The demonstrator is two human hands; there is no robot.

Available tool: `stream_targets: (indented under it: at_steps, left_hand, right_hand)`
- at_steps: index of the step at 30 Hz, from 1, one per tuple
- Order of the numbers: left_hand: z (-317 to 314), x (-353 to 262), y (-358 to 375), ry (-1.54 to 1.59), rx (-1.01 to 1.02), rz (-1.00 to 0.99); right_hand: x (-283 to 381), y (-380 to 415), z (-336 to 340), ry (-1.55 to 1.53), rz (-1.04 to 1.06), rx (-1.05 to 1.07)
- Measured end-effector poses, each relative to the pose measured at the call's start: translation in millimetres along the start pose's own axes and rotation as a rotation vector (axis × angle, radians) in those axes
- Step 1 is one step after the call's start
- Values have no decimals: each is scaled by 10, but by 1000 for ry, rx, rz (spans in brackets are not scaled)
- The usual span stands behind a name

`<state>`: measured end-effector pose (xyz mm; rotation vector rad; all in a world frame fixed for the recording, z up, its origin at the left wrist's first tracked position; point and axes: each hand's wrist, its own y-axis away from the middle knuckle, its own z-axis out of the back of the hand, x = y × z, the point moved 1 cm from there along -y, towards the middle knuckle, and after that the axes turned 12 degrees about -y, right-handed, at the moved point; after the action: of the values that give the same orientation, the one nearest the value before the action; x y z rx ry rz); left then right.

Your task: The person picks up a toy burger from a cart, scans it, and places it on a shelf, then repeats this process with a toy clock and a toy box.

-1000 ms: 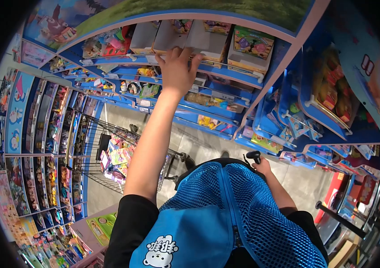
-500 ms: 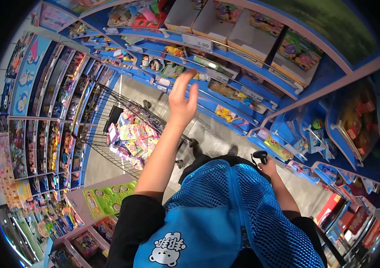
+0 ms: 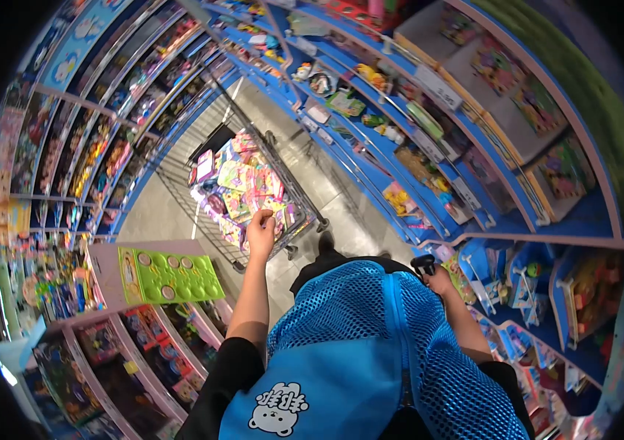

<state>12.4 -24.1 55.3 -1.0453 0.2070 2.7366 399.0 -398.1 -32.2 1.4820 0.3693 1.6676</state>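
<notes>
My left hand (image 3: 261, 231) is over the near end of a wire shopping cart (image 3: 282, 167), its fingers curled together. What they hold, if anything, I cannot make out. Beneath and beyond the hand, a heap of colourful toy packets (image 3: 242, 176) fills part of the cart. At my right side, my right hand (image 3: 440, 281) is closed round a black object with a rounded head (image 3: 423, 264); its exact kind does not show. A blue mesh vest (image 3: 334, 308) with a white bear print covers my front.
Blue shelves (image 3: 370, 132) of toys run along the right, with price tags and boxes. More toy shelves (image 3: 106, 117) line the left. A display stand (image 3: 106, 275) with a green panel (image 3: 169, 275) stands at the near left. Grey tiled floor (image 3: 326, 180) lies around the cart.
My left hand has come back from near the right-hand shelves to the cart's near end, and its spread fingers have curled. The view has turned. The right hand still grips the black object.
</notes>
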Motion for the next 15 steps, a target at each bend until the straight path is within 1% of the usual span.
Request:
stream_targets:
  at_steps: [2,3,4,6,7,9,10,11,14,15]
  left_hand:
    - [7,207,39,-156,-78,-28]
    - [-17,327,76,-221,-107,2]
    - [-58,474,119,-244,-89,34]
    - [-209,977,214,-291,-44,92]
    - [-247,1133,297,-387,21,117]
    - [-235,1091,424,-402,145,266]
    - [-239,1043,466,-408,208,338]
    - [-308,1100,489,-387,217,335]
    - [-353,985,534,-502,246,274]
    - [-358,982,526,-537,253,253]
  right_hand:
    - [165,-95,-38,5,11,31]
    - [247,-148,-64,-39,-23,59]
    - [331,-201,-85,-16,-20,78]
    - [482,-295,-156,23,-18,110]
    - [574,-300,-192,25,-7,114]
    - [818,-232,-256,18,12,117]
    - [840,-264,-280,67,61,115]
    - [853,-293,-318,113,109,112]
    - [504,-538,-405,280,240,105]
    - [496,-567,-428,342,287,102]
